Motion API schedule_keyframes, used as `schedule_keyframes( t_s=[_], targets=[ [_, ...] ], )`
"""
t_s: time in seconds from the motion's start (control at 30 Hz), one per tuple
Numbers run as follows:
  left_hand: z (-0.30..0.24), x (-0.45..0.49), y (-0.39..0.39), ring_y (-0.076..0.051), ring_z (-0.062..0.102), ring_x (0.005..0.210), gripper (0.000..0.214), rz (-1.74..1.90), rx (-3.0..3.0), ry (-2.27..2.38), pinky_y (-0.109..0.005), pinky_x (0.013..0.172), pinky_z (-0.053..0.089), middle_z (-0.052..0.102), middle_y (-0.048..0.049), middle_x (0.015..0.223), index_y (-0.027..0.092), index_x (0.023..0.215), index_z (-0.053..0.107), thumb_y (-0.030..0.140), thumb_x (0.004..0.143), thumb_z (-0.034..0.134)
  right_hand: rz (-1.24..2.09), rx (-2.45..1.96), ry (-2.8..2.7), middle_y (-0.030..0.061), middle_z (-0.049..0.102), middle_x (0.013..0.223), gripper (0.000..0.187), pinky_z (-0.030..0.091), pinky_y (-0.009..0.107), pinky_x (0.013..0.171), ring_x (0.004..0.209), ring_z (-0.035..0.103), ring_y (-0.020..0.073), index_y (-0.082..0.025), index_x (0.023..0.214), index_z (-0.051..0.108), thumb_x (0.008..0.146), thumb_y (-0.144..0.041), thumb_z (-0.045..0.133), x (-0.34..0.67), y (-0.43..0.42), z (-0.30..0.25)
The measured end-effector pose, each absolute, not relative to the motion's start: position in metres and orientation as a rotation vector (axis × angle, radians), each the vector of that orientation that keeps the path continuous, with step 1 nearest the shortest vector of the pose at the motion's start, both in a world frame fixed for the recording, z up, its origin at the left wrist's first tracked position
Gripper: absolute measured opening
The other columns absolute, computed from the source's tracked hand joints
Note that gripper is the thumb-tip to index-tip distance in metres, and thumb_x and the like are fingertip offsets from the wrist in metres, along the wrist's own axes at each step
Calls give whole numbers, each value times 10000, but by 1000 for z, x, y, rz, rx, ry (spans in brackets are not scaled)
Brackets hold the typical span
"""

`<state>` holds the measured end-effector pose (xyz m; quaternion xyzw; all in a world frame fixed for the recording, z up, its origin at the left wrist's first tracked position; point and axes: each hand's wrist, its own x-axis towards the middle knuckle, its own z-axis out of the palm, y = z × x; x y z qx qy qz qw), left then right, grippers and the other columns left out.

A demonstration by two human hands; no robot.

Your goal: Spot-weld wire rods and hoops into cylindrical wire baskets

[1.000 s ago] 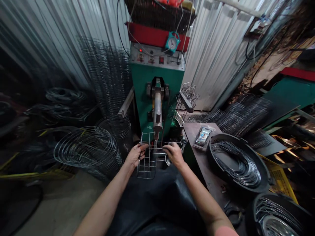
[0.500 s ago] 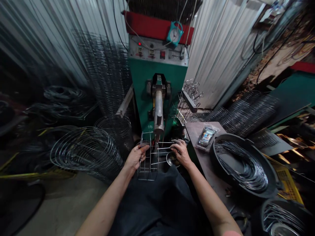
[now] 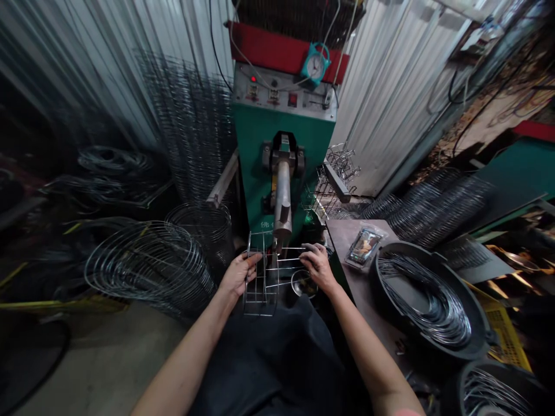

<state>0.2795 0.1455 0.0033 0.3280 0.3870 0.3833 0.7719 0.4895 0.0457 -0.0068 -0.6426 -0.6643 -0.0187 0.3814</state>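
My left hand (image 3: 239, 274) is closed around the side of a small wire rack (image 3: 261, 299), whose bars extend rightward under the machine's tip. My right hand (image 3: 318, 267) pinches the ends of the rods at the rack's right side. Right above the wires is the rounded metal arm (image 3: 283, 199) of a green spot welder (image 3: 255, 138); its tip is close to a bar, and whether they touch I cannot tell. Below the right hand sits a small round bowl (image 3: 304, 283), partly behind the wires.
Stacked wire rings (image 3: 147, 263) stand at the left. On the right, a table (image 3: 342, 231) carries a phone in a plastic bag (image 3: 364, 245) and a black tub (image 3: 483, 315) of bent wires. A metal bar (image 3: 336, 182) juts from the machine, near finished-looking wire frames (image 3: 340, 159).
The view has shifted slightly, so the machine appears a little further right and lower. Both hands keep their hold on the wire rack, which stays under the welder's tip.
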Motion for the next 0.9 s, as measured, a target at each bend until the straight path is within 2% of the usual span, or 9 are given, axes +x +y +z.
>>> schedule_keyframes(
  t_s=[0.4,0.57,0.7,0.9],
  targets=[
    [-2,289,164,1,240,345,372,810,682,827,-153,327,123,384,91,449,135,633,520,186,396,803,-29,-1655,-1698,33,604,1099,123,335,398,915,1016,420,217,-235,815,638,830,-220,517,498,62,-8],
    [-6,290,167,1,249,345,352,793,681,841,-158,321,133,444,62,484,128,643,534,177,415,798,-25,-1687,-1685,24,612,1086,108,325,399,926,1027,422,216,-237,803,636,825,-223,531,498,64,-9],
    [-5,290,168,5,236,347,372,783,699,823,-149,327,129,398,86,464,131,654,534,188,407,806,-47,-1708,-1657,30,591,1133,108,328,407,929,1068,410,220,-238,814,647,824,-229,540,496,63,-10],
    [-5,275,148,7,231,350,408,779,717,804,-140,326,125,384,96,469,137,660,523,235,399,822,-237,-1755,-1413,87,523,1204,171,294,459,979,1175,358,254,-226,945,631,799,-296,577,468,21,-9]
  ],
)
